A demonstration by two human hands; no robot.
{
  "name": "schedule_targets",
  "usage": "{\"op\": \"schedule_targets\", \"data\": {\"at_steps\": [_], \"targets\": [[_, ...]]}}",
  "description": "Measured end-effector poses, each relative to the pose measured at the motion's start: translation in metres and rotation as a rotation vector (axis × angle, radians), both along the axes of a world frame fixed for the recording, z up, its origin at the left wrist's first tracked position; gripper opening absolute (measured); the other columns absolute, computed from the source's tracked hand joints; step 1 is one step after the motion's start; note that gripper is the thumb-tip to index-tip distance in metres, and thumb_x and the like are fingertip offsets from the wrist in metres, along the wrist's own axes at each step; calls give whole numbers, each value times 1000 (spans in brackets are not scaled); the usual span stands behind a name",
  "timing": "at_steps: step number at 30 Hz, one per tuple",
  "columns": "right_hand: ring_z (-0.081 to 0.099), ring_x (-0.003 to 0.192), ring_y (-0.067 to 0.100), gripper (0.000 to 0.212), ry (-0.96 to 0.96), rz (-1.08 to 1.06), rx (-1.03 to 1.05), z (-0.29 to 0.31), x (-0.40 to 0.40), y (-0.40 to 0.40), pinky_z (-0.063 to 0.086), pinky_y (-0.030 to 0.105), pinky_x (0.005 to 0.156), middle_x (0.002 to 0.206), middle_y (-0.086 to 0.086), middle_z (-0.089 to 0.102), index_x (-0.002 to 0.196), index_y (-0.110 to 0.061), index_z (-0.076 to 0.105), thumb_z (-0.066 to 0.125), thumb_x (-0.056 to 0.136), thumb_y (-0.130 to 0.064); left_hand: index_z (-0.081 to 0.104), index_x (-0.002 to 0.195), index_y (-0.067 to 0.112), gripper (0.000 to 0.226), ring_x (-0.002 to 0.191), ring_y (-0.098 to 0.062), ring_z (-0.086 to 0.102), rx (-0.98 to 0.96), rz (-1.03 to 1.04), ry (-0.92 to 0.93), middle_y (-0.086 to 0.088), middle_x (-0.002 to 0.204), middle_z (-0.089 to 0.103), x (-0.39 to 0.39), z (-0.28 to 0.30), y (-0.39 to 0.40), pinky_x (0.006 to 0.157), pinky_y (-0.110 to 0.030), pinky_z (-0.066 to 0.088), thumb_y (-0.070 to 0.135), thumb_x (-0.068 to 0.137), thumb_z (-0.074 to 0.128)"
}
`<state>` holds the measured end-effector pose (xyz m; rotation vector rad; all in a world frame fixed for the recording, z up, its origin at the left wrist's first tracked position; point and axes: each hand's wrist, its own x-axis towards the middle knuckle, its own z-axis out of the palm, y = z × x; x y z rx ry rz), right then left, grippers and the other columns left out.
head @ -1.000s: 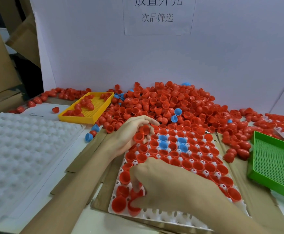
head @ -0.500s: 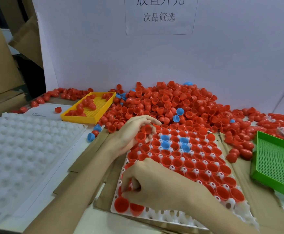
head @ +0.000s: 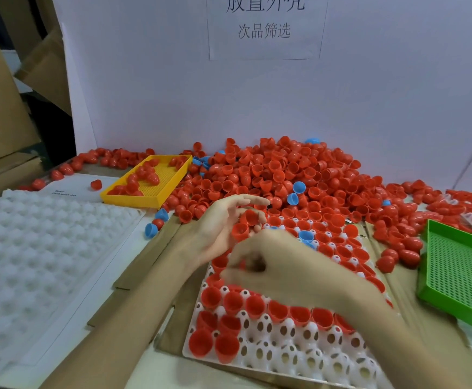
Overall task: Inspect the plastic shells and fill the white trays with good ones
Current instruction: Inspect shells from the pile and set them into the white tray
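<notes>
A white tray lies in front of me, most of its sockets filled with red shells and a few blue shells; its near rows show bare sockets. My left hand hovers at the tray's far left corner, its curled fingers holding a couple of red shells. My right hand is blurred over the tray's middle, fingers curled toward the left hand; whether it holds anything cannot be made out. A big pile of loose shells lies behind the tray.
A yellow basket with a few red shells sits at the back left. A green basket stands at the right. A stack of white trays lies at the left. Cardboard sheets lie under the tray, before a white wall.
My right hand has lifted from the tray's near-left corner and moved up toward the left hand. The left hand has stayed in place with its shells.
</notes>
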<state>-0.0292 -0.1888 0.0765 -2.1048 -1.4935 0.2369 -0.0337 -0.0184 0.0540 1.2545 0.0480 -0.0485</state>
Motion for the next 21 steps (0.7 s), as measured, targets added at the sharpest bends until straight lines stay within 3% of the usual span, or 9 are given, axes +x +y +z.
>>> {"op": "schedule_targets", "data": {"at_steps": [2, 4, 7, 9, 11, 14, 18, 21], "targets": [[40, 40, 7, 21, 35, -90, 74, 8, 15, -9, 33, 16, 44, 48, -10, 52, 79, -32, 71, 66, 99, -39, 59, 137, -2, 45, 94, -28, 60, -32, -1, 14, -21, 111, 61, 1, 0, -1, 75, -31, 55, 17, 102, 39], [38, 41, 7, 17, 67, -205, 166, 10, 37, -19, 31, 18, 47, 46, -11, 49, 84, -27, 73, 68, 99, -34, 58, 138, 0, 45, 93, -30, 59, -54, -16, 17, -24, 118, 58, 2, -3, -1, 76, -32, 52, 12, 100, 38], [51, 49, 8, 9, 131, -320, 238, -3, 55, -26, 45, 27, 55, 56, -8, 59, 97, -21, 73, 73, 95, -30, 58, 137, 2, 44, 82, -21, 67, -77, -23, 9, -24, 120, 62, 2, -5, -4, 73, -30, 54, 9, 99, 37], [64, 59, 14, 14, 185, -330, 272, -12, 59, -26, 56, 31, 66, 68, -3, 68, 103, -23, 72, 77, 92, -30, 57, 140, 5, 44, 95, -23, 70, -95, -59, -8, -24, 129, 64, 4, -8, -5, 82, -33, 56, 11, 101, 37], [67, 63, 11, 15, 159, -340, 287, -20, 62, -26, 57, 26, 67, 72, -6, 69, 103, -27, 72, 79, 90, -32, 56, 143, 8, 45, 118, -29, 66, -104, -122, -35, -22, 141, 61, 5, -9, -6, 98, -39, 52, 16, 102, 38], [52, 52, 4, 6, 79, -352, 308, -25, 64, -26, 47, 18, 59, 62, -7, 58, 96, -31, 74, 78, 91, -32, 58, 143, 13, 48, 135, -29, 57, -104, -181, -67, -16, 151, 53, 4, -9, -10, 113, -46, 44, 22, 98, 44], [45, 49, 5, 5, 79, -296, 302, -21, 63, -29, 40, 17, 53, 61, 1, 58, 90, -32, 76, 77, 91, -37, 61, 142, 16, 53, 142, -28, 50, -98, -178, -90, -13, 156, 47, 3, -8, -18, 121, -54, 34, 27, 92, 48], [45, 48, 5, 4, 63, -291, 283, -19, 63, -32, 39, 14, 53, 59, -3, 56, 89, -30, 77, 80, 89, -33, 59, 144, 17, 55, 143, -30, 48, -98, -187, -105, -15, 156, 47, 2, -9, -21, 122, -55, 32, 27, 91, 47]]}}
